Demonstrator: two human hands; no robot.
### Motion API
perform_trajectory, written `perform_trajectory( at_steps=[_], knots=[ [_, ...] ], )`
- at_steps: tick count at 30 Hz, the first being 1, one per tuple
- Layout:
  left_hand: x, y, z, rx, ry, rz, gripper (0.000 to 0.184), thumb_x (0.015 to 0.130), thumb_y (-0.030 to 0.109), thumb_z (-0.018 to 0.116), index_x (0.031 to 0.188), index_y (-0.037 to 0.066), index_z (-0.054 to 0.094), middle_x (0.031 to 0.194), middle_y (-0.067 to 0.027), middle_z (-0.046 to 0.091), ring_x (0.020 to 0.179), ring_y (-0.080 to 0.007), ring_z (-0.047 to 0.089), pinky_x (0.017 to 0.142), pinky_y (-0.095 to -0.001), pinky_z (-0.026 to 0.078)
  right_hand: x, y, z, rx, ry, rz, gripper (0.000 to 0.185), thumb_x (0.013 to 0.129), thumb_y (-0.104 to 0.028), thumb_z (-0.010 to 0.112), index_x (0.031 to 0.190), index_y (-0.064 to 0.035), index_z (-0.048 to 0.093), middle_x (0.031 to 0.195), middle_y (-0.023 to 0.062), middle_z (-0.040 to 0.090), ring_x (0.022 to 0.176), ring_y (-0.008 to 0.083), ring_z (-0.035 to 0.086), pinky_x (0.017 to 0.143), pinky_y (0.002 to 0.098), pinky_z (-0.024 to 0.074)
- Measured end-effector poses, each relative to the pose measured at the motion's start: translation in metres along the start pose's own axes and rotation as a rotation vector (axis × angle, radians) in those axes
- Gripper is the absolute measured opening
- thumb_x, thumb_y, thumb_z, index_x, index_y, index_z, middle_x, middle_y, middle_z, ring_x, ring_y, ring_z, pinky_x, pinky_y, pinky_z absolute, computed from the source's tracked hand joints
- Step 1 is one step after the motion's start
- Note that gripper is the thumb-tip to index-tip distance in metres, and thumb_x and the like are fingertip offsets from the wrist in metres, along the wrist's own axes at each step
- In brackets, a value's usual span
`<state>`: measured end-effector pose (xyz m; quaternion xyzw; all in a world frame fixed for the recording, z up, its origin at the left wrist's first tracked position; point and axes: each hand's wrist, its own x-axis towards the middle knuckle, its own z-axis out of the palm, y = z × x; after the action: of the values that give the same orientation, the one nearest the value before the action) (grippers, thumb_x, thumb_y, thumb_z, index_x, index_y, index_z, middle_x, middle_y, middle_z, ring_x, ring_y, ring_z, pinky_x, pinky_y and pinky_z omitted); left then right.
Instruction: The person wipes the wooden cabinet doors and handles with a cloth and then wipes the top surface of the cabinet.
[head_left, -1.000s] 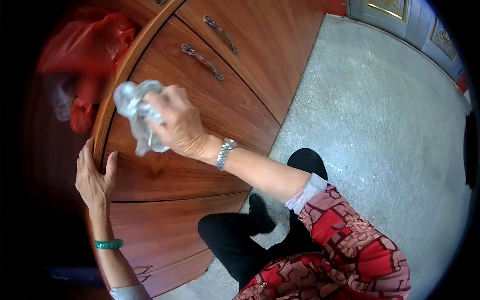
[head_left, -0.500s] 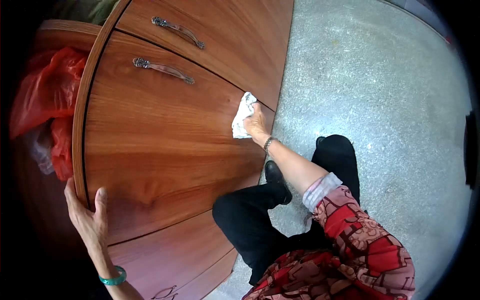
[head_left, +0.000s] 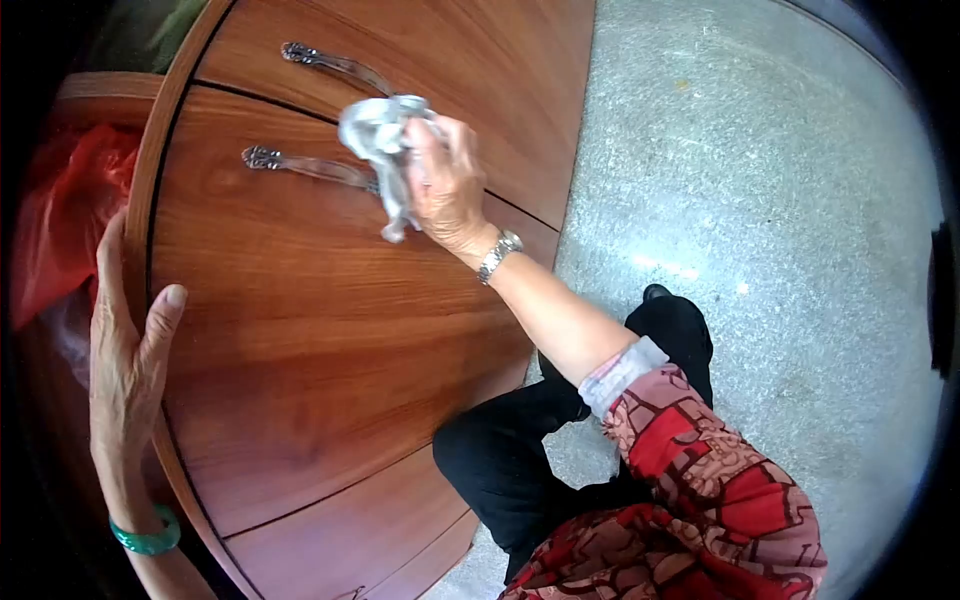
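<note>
Nearest, my red patterned sleeve (head_left: 715,450), one pale cuff (head_left: 625,375) rolled at its end, fills the lower right. Beside it are my two legs in black trousers (head_left: 500,455), knees bent.

My right forearm reaches up and leftward from that cuff, one silver watch (head_left: 500,257) on the wrist. My right hand (head_left: 447,190) is bent over one crumpled, whitish cloth (head_left: 385,150), its fingers curled and pinching it. The cloth lies over the upper part of the brown wooden cabinet (head_left: 300,350); it is blurred, and I cannot tell whether all of it touches the wood.

At the far left, my left forearm rises upright with one green bangle (head_left: 147,533). My left hand (head_left: 125,375) lies along the cabinet's curved edge (head_left: 160,150), fingers close together and pointing up, thumb held apart over the front side.

Two ornate metal handles show clearly, the upper handle (head_left: 335,66) and the lower handle (head_left: 310,168). The cloth covers the right end of the lower one and meets or hides that of the upper. A bit of a third shows at the bottom.

Behind the edge, inside, are one red plastic bag (head_left: 75,225) and some clear plastic (head_left: 70,340) under it. Beyond the cabinet, to the right, spreads a grey speckled floor (head_left: 760,180).
</note>
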<state>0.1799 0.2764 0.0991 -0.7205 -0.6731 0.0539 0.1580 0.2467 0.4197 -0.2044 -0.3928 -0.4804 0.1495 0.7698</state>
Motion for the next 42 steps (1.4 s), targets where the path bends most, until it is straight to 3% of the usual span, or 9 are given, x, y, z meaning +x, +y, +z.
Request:
perform_trajectory(
  at_steps=[3, 5, 8, 12, 19, 26, 33, 38, 42],
  knots=[
    [0.023, -0.011, 0.015, 0.029, -0.032, -0.025, 0.067, 0.091, 0.028, 0.056, 0.144, 0.005, 0.024, 0.139, -0.0216, 0.041, 0.13, -0.0325, 0.037, 0.108, -0.0398, 0.029, -0.046, 0.091, 0.008, 0.371, 0.181, 0.6, 0.019, 0.095, -0.02, 0.048, 0.108, -0.009, 0.056, 0.101, 0.0143, 0.054, 0.096, 0.0288, 0.052, 0.081, 0.041, 0.0449],
    [0.024, -0.023, 0.022, 0.08, -0.021, 0.003, 0.065, 0.091, 0.022, 0.056, 0.145, 0.005, 0.023, 0.139, -0.0211, 0.041, 0.13, -0.0328, 0.038, 0.108, -0.0406, 0.03, -0.102, 0.149, -0.012, -0.265, 0.077, 0.546, 0.029, 0.091, -0.016, 0.051, 0.119, -0.01, 0.054, 0.101, 0.0146, 0.052, 0.094, 0.0288, 0.052, 0.08, 0.0366, 0.0456],
    [0.029, -0.028, 0.03, 0.071, 0.057, 0.026, 0.064, 0.091, 0.017, 0.056, 0.144, 0.005, 0.023, 0.139, -0.0212, 0.04, 0.13, -0.0326, 0.038, 0.108, -0.0406, 0.031, -0.157, 0.206, -0.029, -0.146, 0.016, 1.069, 0.027, 0.09, -0.015, 0.049, 0.115, -0.007, 0.055, 0.091, 0.0154, 0.057, 0.091, 0.0252, 0.055, 0.078, 0.0344, 0.045],
    [0.039, -0.011, 0.02, -0.005, 0.015, 0.011, 0.063, 0.089, 0.014, 0.059, 0.142, 0.002, 0.027, 0.138, -0.0222, 0.041, 0.128, -0.0311, 0.04, 0.106, -0.0386, 0.033, -0.094, 0.152, -0.028, -0.196, -0.147, 1.108, 0.025, 0.085, -0.013, 0.057, 0.109, -0.0057, 0.057, 0.09, 0.014, 0.058, 0.091, 0.0267, 0.056, 0.076, 0.037, 0.0458],
    [0.041, -0.019, 0.025, 0.006, 0.086, 0.072, 0.063, 0.089, 0.018, 0.06, 0.139, -0.003, 0.028, 0.136, -0.0236, 0.042, 0.127, -0.0352, 0.041, 0.105, -0.0398, 0.033, 0.034, -0.027, -0.003, 0.573, -0.067, 0.141, 0.035, 0.072, -0.007, 0.071, 0.105, -0.0119, 0.06, 0.09, 0.0108, 0.057, 0.083, 0.0246, 0.058, 0.065, 0.0358, 0.0506],
    [0.037, -0.027, 0.034, 0.036, 0.138, 0.069, 0.063, 0.087, 0.016, 0.062, 0.138, -0.003, 0.03, 0.135, -0.0236, 0.042, 0.126, -0.0355, 0.042, 0.104, -0.041, 0.034, 0.112, -0.076, 0.042, 0.109, -0.185, -0.391, 0.04, 0.071, -0.019, 0.076, 0.108, -0.0165, 0.06, 0.096, 0.0097, 0.051, 0.085, 0.0251, 0.056, 0.057, 0.0292, 0.0576],
    [0.018, -0.022, 0.032, -0.087, 0.13, -0.001, 0.062, 0.087, 0.014, 0.063, 0.139, 0.0, 0.031, 0.132, -0.0219, 0.047, 0.123, -0.0321, 0.046, 0.102, -0.0388, 0.037, -0.032, 0.046, -0.011, -0.116, -0.236, -0.13, 0.042, 0.074, -0.013, 0.073, 0.113, -0.0184, 0.058, 0.1, 0.0108, 0.056, 0.092, 0.027, 0.059, 0.064, 0.0354, 0.0578],
    [0.036, -0.013, 0.028, -0.067, 0.15, 0.048, 0.062, 0.086, 0.012, 0.063, 0.139, 0.001, 0.031, 0.131, -0.0217, 0.047, 0.124, -0.0324, 0.045, 0.103, -0.0383, 0.036, -0.051, 0.126, -0.038, -0.15, -0.354, 0.55, 0.049, 0.069, -0.004, 0.068, 0.116, -0.0093, 0.056, 0.098, 0.0192, 0.056, 0.094, 0.0348, 0.058, 0.085, 0.0396, 0.0467],
    [0.036, -0.009, 0.027, -0.027, 0.161, 0.021, 0.063, 0.086, 0.01, 0.061, 0.14, 0.002, 0.031, 0.134, -0.0213, 0.045, 0.126, -0.0331, 0.043, 0.105, -0.0388, 0.034, 0.066, 0.058, -0.015, 0.142, -0.149, 0.293, 0.047, 0.072, -0.01, 0.067, 0.118, -0.0076, 0.057, 0.103, 0.0173, 0.058, 0.1, 0.0297, 0.059, 0.083, 0.0401, 0.0478]
  ],
)
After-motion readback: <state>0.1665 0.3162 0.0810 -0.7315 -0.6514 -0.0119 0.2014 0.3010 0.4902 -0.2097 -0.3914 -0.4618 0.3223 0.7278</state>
